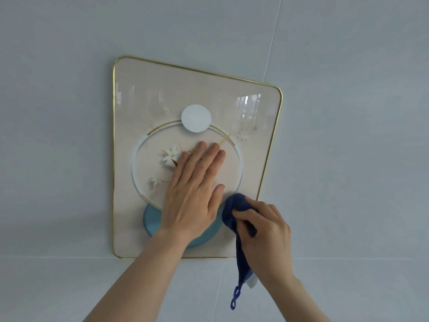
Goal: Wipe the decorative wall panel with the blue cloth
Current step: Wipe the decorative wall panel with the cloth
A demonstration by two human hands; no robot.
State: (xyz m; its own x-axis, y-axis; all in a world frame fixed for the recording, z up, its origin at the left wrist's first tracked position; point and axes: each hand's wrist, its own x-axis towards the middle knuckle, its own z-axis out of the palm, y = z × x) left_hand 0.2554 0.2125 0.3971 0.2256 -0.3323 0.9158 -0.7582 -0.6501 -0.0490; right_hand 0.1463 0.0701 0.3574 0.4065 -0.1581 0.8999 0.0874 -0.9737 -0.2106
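The decorative wall panel (pixel 139 101) has a glossy, smooth face that mirrors window light near its upper right corner, edged by a thin shiny gold metal-look rim (pixel 114 159). The blue cloth (pixel 234 210) looks soft, matt terry. The wall tiles (pixel 69 66) look smooth, faintly sheened.

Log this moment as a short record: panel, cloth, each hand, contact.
panel: decorative wall panel, gold rim, hung on a pale tiled wall
cloth: blue cloth, bunched, tail hanging down
left hand: left hand flat, fingers spread on the panel's middle
right hand: right hand gripping the cloth
contact: cloth pressed on the panel's lower right part
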